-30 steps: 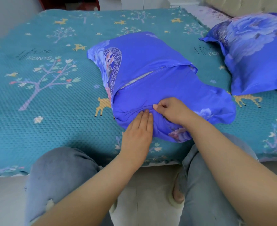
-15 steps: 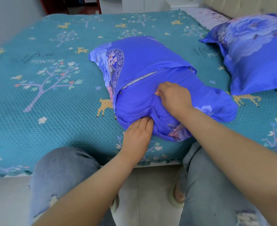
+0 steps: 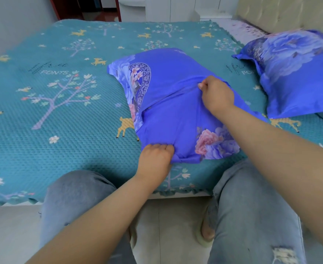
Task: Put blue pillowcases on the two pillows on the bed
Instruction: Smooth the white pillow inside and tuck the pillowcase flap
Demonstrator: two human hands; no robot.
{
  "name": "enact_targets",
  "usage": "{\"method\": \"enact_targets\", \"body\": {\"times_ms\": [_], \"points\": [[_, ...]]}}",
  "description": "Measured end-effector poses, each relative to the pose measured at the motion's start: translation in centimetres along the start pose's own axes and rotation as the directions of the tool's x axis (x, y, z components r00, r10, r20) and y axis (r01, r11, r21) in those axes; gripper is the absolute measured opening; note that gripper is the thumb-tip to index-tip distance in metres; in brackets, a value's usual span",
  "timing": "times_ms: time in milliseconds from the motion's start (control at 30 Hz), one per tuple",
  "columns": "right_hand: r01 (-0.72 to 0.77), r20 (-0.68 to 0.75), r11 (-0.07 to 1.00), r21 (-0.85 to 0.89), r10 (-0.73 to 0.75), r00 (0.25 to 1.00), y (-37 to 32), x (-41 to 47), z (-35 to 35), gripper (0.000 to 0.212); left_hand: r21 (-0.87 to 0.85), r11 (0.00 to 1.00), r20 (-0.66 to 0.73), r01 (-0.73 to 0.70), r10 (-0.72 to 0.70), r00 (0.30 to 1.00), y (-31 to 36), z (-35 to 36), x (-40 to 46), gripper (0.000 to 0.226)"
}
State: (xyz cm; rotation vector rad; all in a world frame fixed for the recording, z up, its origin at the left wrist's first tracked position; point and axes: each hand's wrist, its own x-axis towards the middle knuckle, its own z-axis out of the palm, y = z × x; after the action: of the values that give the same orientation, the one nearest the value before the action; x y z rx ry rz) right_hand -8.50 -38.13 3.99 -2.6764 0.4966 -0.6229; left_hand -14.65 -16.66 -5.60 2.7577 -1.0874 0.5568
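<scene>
The left hand (image 3: 155,156) gripped the near edge of the pillowcase (image 3: 176,115); the right hand (image 3: 216,95) pinched its flap. A second pillow (image 3: 297,73) lay on the bed (image 3: 61,111).

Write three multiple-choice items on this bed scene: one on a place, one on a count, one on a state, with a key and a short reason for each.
1. Where does the second pillow lie?
A. on the floor
B. at the right, near the headboard
C. on the person's lap

2. How many pillows in blue cases show on the bed?
A. one
B. two
C. four

3. What is the right hand doing?
A. gripping a fold of the near pillowcase
B. lying flat on the bedspread
C. hanging idle

Key: 1 B, it lies on the bed by the padded headboard. 2 B, one by the hands, one at right. 3 A, its fingers are curled round bunched blue cloth, while the left hand grips the near edge.
</scene>
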Motion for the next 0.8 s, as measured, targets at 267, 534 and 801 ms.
{"method": "enact_targets", "body": {"times_ms": [267,534,801], "points": [[-0.075,0.006,0.995,0.071,0.075,0.997,1.2,-0.8,2.0,0.029,-0.054,0.997,-0.058,-0.048,0.045,0.997,-0.5,0.3,-1.4,0.04],[0.077,0.397,0.96,0.27,-0.184,0.899,2.4,-2.3,0.2,0.046,0.056,0.996,-0.3,-0.07,0.084,0.95,0.8,-0.1,-0.6,0.028],[0.196,0.079,0.961,-0.195,-0.183,0.98,2.0,0.4,-0.5,0.035,-0.178,0.974,-0.163,-0.144,0.115,0.98,-3.5,-5.6,0.9,0.019]]}}
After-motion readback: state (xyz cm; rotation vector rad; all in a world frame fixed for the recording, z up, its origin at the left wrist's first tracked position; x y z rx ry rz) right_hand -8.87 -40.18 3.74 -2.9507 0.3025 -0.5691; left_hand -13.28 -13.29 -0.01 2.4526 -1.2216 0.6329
